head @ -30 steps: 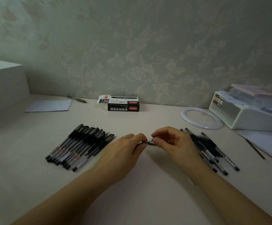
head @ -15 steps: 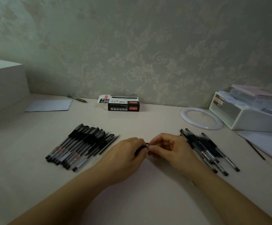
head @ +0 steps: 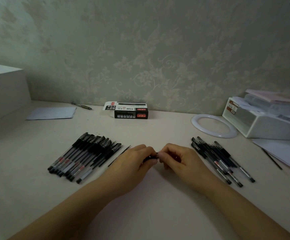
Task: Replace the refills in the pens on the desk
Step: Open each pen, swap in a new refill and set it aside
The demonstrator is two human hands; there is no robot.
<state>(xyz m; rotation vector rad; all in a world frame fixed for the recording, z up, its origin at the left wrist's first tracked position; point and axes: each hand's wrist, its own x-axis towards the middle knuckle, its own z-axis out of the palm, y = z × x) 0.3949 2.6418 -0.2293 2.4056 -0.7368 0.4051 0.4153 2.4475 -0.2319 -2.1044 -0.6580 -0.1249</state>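
Note:
My left hand (head: 133, 167) and my right hand (head: 178, 160) meet at the middle of the desk and together hold one black pen (head: 152, 156), mostly hidden by the fingers. My left hand grips its dark barrel; my right fingertips pinch its end. A row of several black pens (head: 83, 155) lies to the left. A thin loose refill (head: 119, 155) lies beside that row, close to my left hand. Another heap of several pens (head: 217, 158) lies to the right.
A black and white pen box (head: 130, 110) stands at the wall. A white ring (head: 213, 125), a white organiser (head: 265, 120) and papers (head: 286, 153) are on the right. A sheet of paper (head: 52, 113), a lone pen (head: 81, 106) and a white box (head: 3, 90) are on the left.
My two hands have closed together over the pen and shifted slightly nearer. A loose refill now lies beside the left row of pens.

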